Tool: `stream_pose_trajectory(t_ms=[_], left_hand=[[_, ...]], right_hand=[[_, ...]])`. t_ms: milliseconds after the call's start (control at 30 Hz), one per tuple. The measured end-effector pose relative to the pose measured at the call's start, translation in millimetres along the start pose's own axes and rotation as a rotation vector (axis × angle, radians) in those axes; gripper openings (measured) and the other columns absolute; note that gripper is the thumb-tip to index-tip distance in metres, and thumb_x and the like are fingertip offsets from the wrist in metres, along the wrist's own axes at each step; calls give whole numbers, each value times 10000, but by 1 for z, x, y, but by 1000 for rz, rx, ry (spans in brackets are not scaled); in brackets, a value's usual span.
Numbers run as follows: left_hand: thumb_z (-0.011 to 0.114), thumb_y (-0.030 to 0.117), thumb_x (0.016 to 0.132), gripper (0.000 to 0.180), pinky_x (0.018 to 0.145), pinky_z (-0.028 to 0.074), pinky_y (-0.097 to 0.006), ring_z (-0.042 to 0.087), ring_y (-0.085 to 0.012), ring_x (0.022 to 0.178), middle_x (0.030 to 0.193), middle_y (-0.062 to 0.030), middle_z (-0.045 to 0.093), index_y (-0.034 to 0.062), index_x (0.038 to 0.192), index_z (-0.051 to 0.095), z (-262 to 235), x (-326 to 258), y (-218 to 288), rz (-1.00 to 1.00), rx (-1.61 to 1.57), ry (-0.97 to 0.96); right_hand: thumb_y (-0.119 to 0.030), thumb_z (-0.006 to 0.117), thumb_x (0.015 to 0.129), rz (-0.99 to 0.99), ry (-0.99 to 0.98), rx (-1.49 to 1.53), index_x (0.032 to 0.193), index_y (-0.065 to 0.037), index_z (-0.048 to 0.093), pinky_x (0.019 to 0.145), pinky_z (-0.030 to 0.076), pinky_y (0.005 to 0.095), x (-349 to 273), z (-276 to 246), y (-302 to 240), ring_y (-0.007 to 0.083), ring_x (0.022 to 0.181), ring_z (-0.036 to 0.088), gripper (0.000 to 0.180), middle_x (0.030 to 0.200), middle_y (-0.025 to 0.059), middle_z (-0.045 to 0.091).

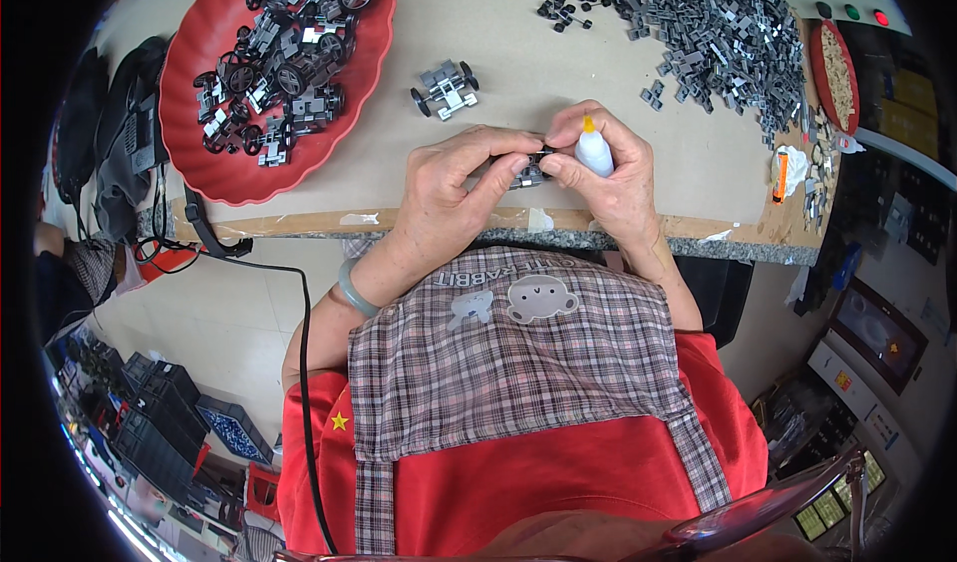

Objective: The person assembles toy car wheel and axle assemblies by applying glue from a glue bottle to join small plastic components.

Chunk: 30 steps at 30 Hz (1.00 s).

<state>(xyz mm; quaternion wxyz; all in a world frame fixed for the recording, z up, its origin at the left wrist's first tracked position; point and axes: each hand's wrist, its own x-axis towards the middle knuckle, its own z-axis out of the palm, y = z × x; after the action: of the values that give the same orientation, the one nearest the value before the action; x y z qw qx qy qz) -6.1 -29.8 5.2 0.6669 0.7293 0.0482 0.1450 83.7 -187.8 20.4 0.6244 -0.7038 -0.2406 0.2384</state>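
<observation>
Near the front edge of the table, my hands meet over a small grey and black toy car chassis [528, 177]. My left hand [446, 185] is closed, its thumb and fingertips pinching the chassis from the left. My right hand [626, 171] is closed too, holding a white squeeze bottle [593, 151] with a yellow tip pointing up. Its thumb and forefinger also touch a black part of the chassis. Fingers cover much of the piece, so its details are hidden. Just beyond my left hand lies another wheeled chassis [445, 90], grey with black wheels.
A red scalloped bowl [177, 113] at the left holds several wheeled chassis. Loose grey parts [723, 48] are heaped at the far right, beside black axle pieces [563, 8]. A red dish [823, 73] and an orange tube [781, 178] sit at the right edge. A black cable [307, 382] hangs at my left.
</observation>
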Motion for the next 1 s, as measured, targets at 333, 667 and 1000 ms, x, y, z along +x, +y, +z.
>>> stream_pose_trajectory(t_ms=[333, 667, 1000], left_hand=[[636, 11, 843, 130, 624, 512, -257, 667, -169, 737, 885, -106, 696, 10, 967, 676, -1, -2, 6, -89, 40, 14], [629, -5, 841, 130, 661, 529, -273, 678, -185, 770, 902, -113, 700, 5, 963, 674, -1, -1, 4, 4, 48, 7], [641, 8, 839, 134, 611, 512, -255, 661, -157, 705, 869, -96, 700, 10, 966, 682, -1, -2, 7, -149, -3, 46]], right_hand=[[2, 752, 688, -383, 141, -412, 838, -12, 668, 648, 541, 266, -6, 12, 9, 180, 793, 654, 173, 925, 113, 632], [-61, 770, 730, -131, 26, -189, 845, -21, 674, 647, 518, 278, 4, 3, 3, 157, 766, 638, 155, 905, 78, 632], [9, 752, 713, -396, 147, -359, 876, -32, 675, 634, 521, 274, -2, 15, 12, 164, 755, 644, 184, 897, 87, 633]])
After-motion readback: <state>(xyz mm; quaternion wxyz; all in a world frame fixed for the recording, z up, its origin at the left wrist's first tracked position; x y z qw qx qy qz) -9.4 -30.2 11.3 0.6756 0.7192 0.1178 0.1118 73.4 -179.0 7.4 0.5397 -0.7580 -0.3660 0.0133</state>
